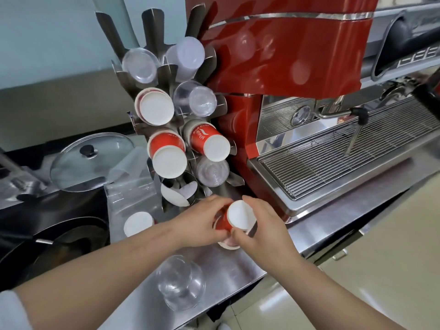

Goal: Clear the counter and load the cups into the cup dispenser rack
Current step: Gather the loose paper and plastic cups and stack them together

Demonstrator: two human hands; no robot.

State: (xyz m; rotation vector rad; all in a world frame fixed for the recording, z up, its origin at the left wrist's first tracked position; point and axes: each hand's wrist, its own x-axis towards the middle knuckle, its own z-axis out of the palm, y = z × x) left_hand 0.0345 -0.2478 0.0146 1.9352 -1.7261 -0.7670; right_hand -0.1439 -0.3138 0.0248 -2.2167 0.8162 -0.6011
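Observation:
A steel cup dispenser rack [152, 27] stands on the counter, left of the red coffee machine. Its slots hold several stacks of red paper cups [166, 151] and clear plastic cups [195, 101]. Both hands grip one stack of red paper cups [239, 214], white base up, just in front of the rack's foot. My left hand [200, 222] wraps its left side and my right hand [259, 225] holds its right side. An upside-down white-based paper cup [138, 223] stands on the counter beside my left forearm. A stack of clear plastic cups [181, 282] lies near the counter's front edge.
The red espresso machine [297, 55] with its steel drip grate [333, 163] fills the right side. A glass pot lid [91, 160] and black cookware [59, 234] sit at left. A clear plastic bag [128, 186] lies behind the rack. The steel counter [228, 263] ends at the floor below.

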